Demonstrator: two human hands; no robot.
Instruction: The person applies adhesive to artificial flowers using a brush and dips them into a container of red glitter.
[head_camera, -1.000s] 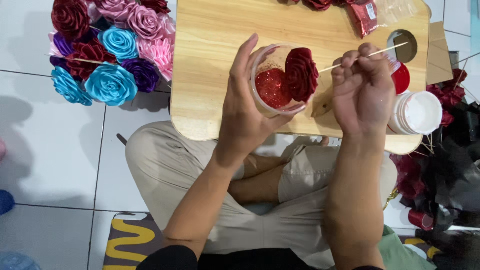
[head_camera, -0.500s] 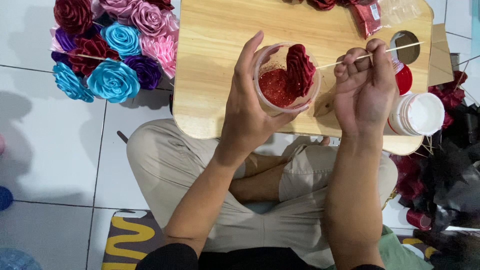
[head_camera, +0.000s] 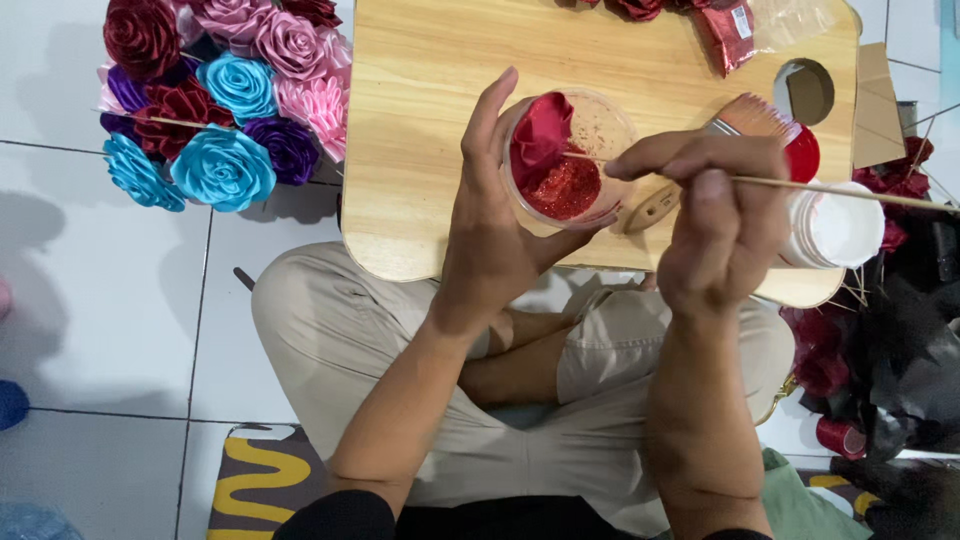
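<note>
Here the left hand grips a glitter-filled cup; right hand pinches a skewer.

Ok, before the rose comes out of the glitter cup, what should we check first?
1. Left hand grips the clear cup firmly: ok, fingers wrap its side.
2. Right hand pinches the thin stick: ok.
3. Red rose is inside the cup: ok, it sits against the red glitter.
4. Glitter covers the whole rose: cannot tell, only one side shows.
5. Cup is over the wooden board to catch spills: ok.
6. Cup is tilted without spilling: ok, no glitter shows on the board below it.
</note>
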